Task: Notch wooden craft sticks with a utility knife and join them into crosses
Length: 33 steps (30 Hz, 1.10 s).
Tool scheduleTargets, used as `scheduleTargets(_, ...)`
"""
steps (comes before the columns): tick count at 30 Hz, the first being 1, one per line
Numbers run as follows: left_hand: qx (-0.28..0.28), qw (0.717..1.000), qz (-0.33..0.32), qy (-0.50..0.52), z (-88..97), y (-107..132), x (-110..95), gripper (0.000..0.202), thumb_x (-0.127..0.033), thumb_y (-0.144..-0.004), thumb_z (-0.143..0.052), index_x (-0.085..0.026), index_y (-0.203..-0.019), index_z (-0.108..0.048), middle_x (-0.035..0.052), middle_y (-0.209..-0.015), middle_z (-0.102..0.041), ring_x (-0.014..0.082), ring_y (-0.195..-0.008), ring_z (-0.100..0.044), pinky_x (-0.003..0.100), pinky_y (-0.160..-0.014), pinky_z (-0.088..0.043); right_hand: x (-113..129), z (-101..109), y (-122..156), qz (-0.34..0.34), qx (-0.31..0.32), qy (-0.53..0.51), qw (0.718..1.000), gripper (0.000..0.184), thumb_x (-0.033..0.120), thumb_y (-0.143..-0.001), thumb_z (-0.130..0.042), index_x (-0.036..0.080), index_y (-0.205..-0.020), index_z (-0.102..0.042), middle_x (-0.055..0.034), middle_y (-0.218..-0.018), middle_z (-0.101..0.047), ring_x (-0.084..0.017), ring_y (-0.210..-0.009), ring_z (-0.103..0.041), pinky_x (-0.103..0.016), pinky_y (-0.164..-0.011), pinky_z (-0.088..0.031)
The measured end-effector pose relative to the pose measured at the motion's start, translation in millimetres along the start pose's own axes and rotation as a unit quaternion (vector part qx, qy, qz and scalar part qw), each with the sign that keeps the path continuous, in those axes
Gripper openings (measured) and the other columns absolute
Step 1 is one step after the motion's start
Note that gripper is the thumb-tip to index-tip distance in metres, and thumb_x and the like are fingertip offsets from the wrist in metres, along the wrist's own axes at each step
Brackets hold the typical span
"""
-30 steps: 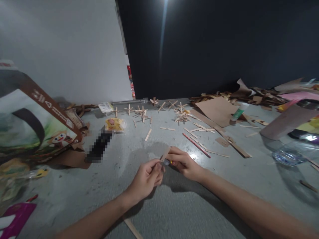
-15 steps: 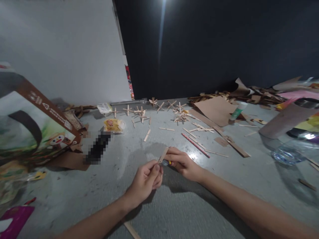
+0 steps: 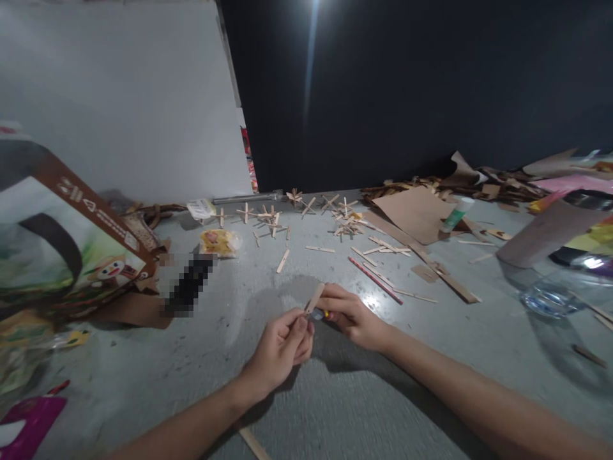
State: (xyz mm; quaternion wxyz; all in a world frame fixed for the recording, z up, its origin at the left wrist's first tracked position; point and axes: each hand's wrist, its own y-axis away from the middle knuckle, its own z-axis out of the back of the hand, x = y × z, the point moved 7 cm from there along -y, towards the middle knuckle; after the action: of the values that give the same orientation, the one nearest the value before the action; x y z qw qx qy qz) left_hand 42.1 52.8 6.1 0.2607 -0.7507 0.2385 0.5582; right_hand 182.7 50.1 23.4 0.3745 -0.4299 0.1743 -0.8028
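Note:
Low in the middle, my left hand (image 3: 286, 345) is closed, pinching the lower end of a wooden craft stick (image 3: 315, 296) between thumb and fingers. The stick tilts up and to the right. From the right, my right hand (image 3: 352, 316) curls its fingers against the stick. In it is a small grey and yellow thing (image 3: 318, 314), mostly covered by the fingers, so its kind does not show. Beyond my hands a loose craft stick (image 3: 283, 261) and another craft stick (image 3: 320, 249) lie on the grey surface (image 3: 249, 281).
Crossed sticks (image 3: 347, 220) stand farther back. A red striped pencil (image 3: 376, 280), cardboard (image 3: 414, 214) and a glue stick (image 3: 458, 214) lie right of centre. A clear bottle (image 3: 550, 299) is far right. At left are a printed bag (image 3: 103, 230) and a yellow packet (image 3: 218, 243).
Both hands stay almost where they were, still on the craft stick. A little more of the grey part shows beside the right fingers.

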Motion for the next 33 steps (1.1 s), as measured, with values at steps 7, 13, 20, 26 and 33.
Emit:
scheduleTargets(7, -0.018, 1.0, -0.002, -0.007, 2.4, 1, -2, 0.05, -0.065, -0.103, -0.063, -0.02, -0.084, -0.055, -0.0137, -0.054, -0.028, 0.0058, -0.043, -0.023, 0.021, -0.044, -0.021, -2, 0, 0, -0.006, -0.002, -0.005, 1.0, 0.037, 0.033, -0.116, -0.045, 0.026, -0.142, -0.071, -0.0116, -0.11, -0.071, -0.026, -0.105, -0.068, -0.041, -0.098, -0.056)
scheduleTargets(13, -0.016, 1.0, 0.017, 0.008, 2.0, -1, 5, 0.05, -0.067, -0.101, -0.064, -0.02, -0.085, -0.054, -0.0146, -0.054, -0.026, 0.0054, -0.043, -0.018, 0.02, -0.043, -0.018, -3, -2, 0, -0.007, -0.003, 0.003, 1.0, 0.037, 0.028, -0.116, -0.045, 0.025, -0.142, -0.071, -0.0124, -0.112, -0.07, -0.025, -0.102, -0.067, -0.039, -0.093, -0.058)
scheduleTargets(20, -0.026, 1.0, 0.01, 0.005, 0.7, 1, 5, 0.05, -0.067, -0.102, -0.062, -0.02, -0.086, -0.054, -0.0139, -0.054, -0.028, 0.0062, -0.043, -0.022, 0.021, -0.044, -0.02, -4, -2, 0, -0.015, 0.004, 0.014, 1.0, 0.034, 0.028, -0.113, -0.052, 0.026, -0.142, -0.071, -0.0124, -0.115, -0.071, -0.026, -0.103, -0.068, -0.041, -0.096, -0.057)
scheduleTargets(26, -0.034, 0.999, 0.01, -0.011, 2.5, 1, 2, 0.051, -0.067, -0.102, -0.062, -0.02, -0.086, -0.056, -0.0137, -0.053, -0.028, 0.0064, -0.043, -0.022, 0.022, -0.045, -0.021, -3, -1, -1, -0.012, -0.007, 0.006, 1.0, 0.036, 0.03, -0.115, -0.045, 0.024, -0.136, -0.074, -0.0123, -0.108, -0.071, -0.026, -0.099, -0.068, -0.04, -0.089, -0.057)
scheduleTargets(33, -0.04, 0.999, 0.026, 0.002, 0.2, 0, 5, 0.052, -0.069, -0.099, -0.065, -0.02, -0.085, -0.056, -0.0141, -0.054, -0.027, 0.0062, -0.044, -0.019, 0.021, -0.045, -0.02, -1, 0, -2, -0.003, -0.022, 0.01, 1.0, 0.036, 0.03, -0.116, -0.042, 0.023, -0.134, -0.074, -0.0103, -0.1, -0.068, -0.024, -0.093, -0.065, -0.036, -0.082, -0.053)
